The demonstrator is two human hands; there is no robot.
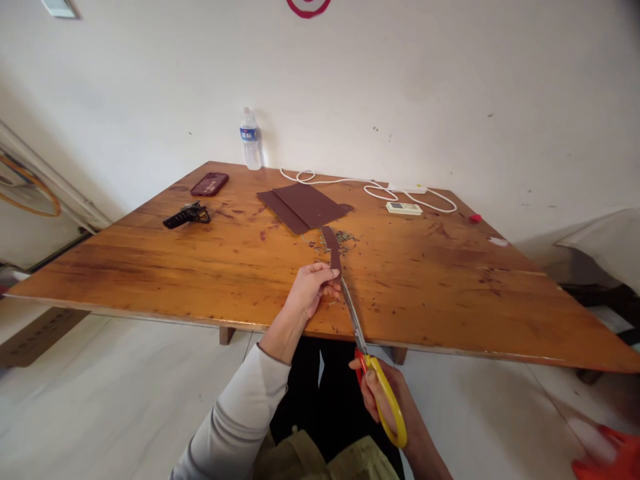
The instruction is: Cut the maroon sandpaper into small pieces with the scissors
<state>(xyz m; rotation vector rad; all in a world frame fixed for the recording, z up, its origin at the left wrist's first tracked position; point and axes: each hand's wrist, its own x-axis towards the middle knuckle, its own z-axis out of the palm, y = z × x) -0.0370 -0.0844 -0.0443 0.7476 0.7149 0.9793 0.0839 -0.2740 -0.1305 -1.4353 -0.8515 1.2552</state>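
Pinched between the thumb and fingers of my left hand is a narrow dark brown strip, like sandpaper or card. My right hand is closed round the yellow and red handles of a pair of scissors. The blades point away from me, and their tips are at the lower end of the strip, by my left fingertips. Whether the tips touch the strip I cannot tell. Small cut scraps lie scattered on the table around the strip. Just beyond are brown sheets, overlapping one another.
On the wooden table a phone and a black object with a cord lie at the left. A water bottle stands by the wall. A white cable and a small cream-coloured device are at the back right.
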